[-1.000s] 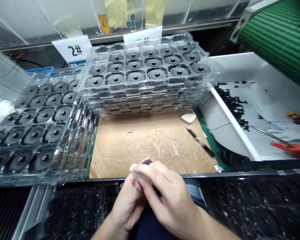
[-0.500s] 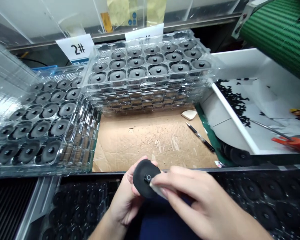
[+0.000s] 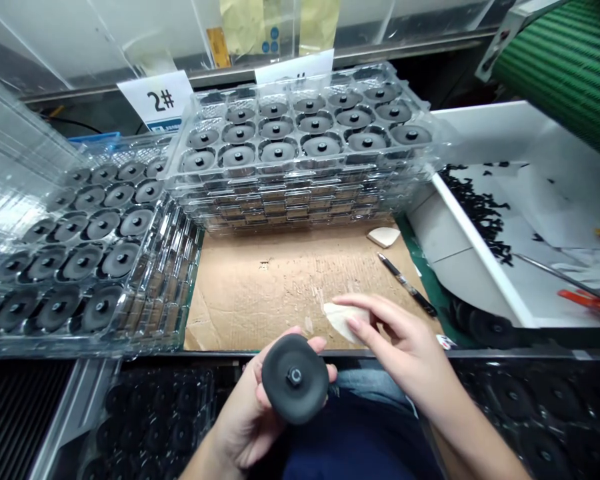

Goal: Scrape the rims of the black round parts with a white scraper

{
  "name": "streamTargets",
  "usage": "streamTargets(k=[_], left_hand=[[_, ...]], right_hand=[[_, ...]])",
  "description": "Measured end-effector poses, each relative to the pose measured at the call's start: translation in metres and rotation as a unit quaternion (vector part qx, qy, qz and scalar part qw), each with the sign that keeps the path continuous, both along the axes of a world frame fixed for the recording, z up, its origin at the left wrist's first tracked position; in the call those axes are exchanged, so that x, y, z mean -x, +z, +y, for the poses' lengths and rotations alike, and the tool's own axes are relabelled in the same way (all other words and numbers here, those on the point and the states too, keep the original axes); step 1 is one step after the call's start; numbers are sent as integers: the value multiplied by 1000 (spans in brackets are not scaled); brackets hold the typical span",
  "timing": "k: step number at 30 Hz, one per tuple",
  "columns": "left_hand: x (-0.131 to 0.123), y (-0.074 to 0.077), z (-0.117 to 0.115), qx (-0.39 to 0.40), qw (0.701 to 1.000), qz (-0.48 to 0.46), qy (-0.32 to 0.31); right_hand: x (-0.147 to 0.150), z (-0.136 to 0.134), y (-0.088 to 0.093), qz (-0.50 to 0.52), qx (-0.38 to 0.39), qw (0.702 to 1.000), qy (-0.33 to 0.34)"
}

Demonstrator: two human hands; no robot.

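Observation:
Held in my left hand (image 3: 253, 417) is a black round part (image 3: 285, 407) with a raised metal-tipped hub at its centre, its face turned up toward me. My fingers wrap around its rim from the left and behind. My right hand (image 3: 397, 340) pinches a pale cream wedge-shaped pad (image 3: 347, 321), held over the front of the cardboard sheet (image 3: 245, 293), to the right of the black part and apart from it. A second cream wedge (image 3: 384, 237) and a black pen (image 3: 405, 283) lie on the cardboard's right side.
Clear plastic trays of similar black parts are stacked behind the cardboard (image 3: 300, 180) and at the left (image 3: 145, 267). A white bin (image 3: 485, 253) at the right holds small black pieces and an orange-handled tool (image 3: 587, 300). A green roller (image 3: 565, 73) overhangs the upper right.
My right hand has moved the cream pad off the black part's hub, up and to the right. The black part has tilted to face me more fully and sits slightly lower.

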State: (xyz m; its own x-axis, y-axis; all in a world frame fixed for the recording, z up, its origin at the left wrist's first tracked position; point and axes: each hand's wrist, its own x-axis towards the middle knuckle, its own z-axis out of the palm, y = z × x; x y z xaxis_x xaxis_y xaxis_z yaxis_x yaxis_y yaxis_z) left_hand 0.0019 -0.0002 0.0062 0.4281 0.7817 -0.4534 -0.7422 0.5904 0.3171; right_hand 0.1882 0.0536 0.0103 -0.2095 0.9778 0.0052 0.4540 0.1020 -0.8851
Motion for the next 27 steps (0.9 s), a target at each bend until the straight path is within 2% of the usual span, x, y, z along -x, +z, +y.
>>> streamTargets(k=[5,8,10,12,13,15,17,19,21,22,25,27], left_hand=[[3,-6,2,-18,999,-43,-6],[2,-5,4,-12,999,-36,-17],[0,-4,5,-13,999,-32,-24],[-3,-3,4,-19,999,-31,-33],[-4,-4,3,-23,999,-28,-36],[-6,-7,0,-29,999,-11,-37],[-7,-10,-3,-35,999,12,-40],[-8,-12,-3,-44,998,36,-30],[-9,-12,-2,-56,997,57,-12],[-10,-12,-1,-60,996,65,-9],[-11,-9,3,-66,995,71,-31],[-10,-7,5,-72,994,74,-35]], right_hand=[[-5,-33,-44,36,132,991,10],[-8,-38,-54,8,152,988,3],[-11,-34,-43,-15,115,993,-30],[-10,-28,-20,-22,29,997,-62],[-8,-25,-6,-20,-32,998,-53],[1,-19,18,-5,-175,984,26],[12,-15,34,2,-253,956,152],[21,-11,42,-39,-228,947,223],[27,-9,43,-114,-182,955,202],[29,-8,42,-136,-188,956,182],[33,-8,40,-68,-258,943,201],[33,-7,40,-22,-238,943,231]])
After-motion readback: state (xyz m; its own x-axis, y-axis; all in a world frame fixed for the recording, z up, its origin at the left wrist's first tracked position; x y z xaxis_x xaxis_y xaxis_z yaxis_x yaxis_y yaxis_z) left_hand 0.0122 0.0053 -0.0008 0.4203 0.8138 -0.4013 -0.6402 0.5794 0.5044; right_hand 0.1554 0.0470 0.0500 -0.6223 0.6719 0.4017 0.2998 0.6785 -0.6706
